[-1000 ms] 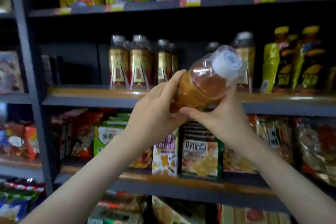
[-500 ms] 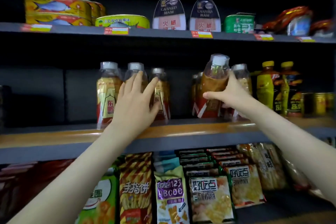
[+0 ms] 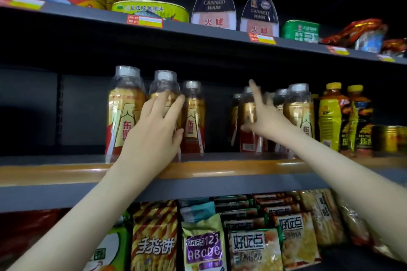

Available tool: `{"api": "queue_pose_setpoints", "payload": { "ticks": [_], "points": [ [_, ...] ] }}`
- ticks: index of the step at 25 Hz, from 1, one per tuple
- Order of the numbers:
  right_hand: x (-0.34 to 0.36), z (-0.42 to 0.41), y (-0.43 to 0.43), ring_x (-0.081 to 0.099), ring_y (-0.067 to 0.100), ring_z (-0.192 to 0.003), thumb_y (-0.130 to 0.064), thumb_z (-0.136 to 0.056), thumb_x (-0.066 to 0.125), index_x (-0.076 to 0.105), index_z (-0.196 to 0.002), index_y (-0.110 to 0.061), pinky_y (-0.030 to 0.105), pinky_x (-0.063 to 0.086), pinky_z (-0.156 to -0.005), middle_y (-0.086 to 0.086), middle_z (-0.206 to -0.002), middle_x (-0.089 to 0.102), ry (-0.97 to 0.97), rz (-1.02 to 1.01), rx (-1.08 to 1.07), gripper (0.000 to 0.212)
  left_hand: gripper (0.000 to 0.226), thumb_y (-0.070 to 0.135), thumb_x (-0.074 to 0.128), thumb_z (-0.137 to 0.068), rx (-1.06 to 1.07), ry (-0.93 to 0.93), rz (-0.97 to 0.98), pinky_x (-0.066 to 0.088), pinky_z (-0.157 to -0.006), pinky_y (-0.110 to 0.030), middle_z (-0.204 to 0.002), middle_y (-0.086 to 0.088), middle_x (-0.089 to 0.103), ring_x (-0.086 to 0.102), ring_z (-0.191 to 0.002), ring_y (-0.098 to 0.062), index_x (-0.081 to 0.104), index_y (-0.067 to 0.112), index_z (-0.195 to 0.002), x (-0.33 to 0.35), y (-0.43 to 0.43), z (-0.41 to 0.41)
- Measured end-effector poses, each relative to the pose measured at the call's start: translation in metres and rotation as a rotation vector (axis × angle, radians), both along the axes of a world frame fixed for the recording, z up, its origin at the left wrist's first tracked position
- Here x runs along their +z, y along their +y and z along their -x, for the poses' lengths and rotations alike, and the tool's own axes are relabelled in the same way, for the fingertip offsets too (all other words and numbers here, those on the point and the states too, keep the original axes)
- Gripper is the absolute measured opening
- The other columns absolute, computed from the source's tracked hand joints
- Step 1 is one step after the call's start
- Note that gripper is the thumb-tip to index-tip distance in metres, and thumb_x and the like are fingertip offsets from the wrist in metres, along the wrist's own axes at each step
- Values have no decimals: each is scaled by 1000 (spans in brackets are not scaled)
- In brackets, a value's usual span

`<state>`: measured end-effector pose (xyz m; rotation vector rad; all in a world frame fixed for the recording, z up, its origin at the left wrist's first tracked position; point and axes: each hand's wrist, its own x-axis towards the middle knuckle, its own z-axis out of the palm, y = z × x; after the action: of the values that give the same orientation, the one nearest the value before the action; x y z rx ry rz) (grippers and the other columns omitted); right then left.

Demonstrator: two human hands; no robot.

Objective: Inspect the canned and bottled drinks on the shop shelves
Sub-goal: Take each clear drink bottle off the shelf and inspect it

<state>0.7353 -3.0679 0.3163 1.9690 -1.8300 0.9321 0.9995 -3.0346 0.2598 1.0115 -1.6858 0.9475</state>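
Left hand (image 3: pixel 154 132) flat on a gold-and-red drink bottle (image 3: pixel 164 84), right hand (image 3: pixel 265 116) spread wide.
Both are at the middle shelf (image 3: pixel 220 168) at frame centre; the blurred right hand holds nothing, just before the right-hand bottle group (image 3: pixel 299 108), with yellow-capped bottles (image 3: pixel 330 116) further right.

Your left hand (image 3: pixel 152 130), at centre left of the frame, and your right hand (image 3: pixel 266 121), at centre right, are bare. Your left forearm (image 3: pixel 88 215) reaches the lower left corner and your right forearm (image 3: pixel 343 174) the right edge. Both are slender and uncovered along their full visible length. The fingers are long and narrow. The right hand is motion-blurred, so nail detail cannot be read.
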Motion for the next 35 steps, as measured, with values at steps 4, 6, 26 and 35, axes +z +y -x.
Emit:
{"api": "queue_pose_setpoints", "payload": {
  "ticks": [4,6,26,35],
  "points": [
    [-3,3,-6,62,31,-108,-9,-75,80,-29,-141,-46,36,56,-85,16,-153,-32,-101,-154,-40,133,57,25,66,-84,-15,-29,10,53,-83,-44,-144,-20,43,40,-130,-36,51,8,-137,1,-3,-7],
    [-4,11,-10,31,38,-139,-9,-74,80,-34,-138,-46,45,41,-104,15,-158,-19,-194,-160,-13,136,52,28,63,-86,-23,-39,35,52,-83,-45,-143,-21,44,42,-127,-36,55,6,-132,-2,-6,-9],
    [-11,6,-14,63,28,-96,-16,-80,77,-34,-138,-45,27,50,-73,21,-155,-24,-135,-115,3,128,63,46,32,-91,101,-36,61,22,-110,-46,-155,-24,26,28,-141,-39,46,13,-143,-4,-14,-6],
    [-3,-8,-16,-13,32,-147,-57,-77,68,-16,-152,-22,46,-6,-117,12,-159,-18,858,110,-268,118,65,50,30,-91,91,-32,25,19,-109,-43,-156,-21,25,27,-142,-37,45,15,-144,-1,-9,-8]
  ]
}}
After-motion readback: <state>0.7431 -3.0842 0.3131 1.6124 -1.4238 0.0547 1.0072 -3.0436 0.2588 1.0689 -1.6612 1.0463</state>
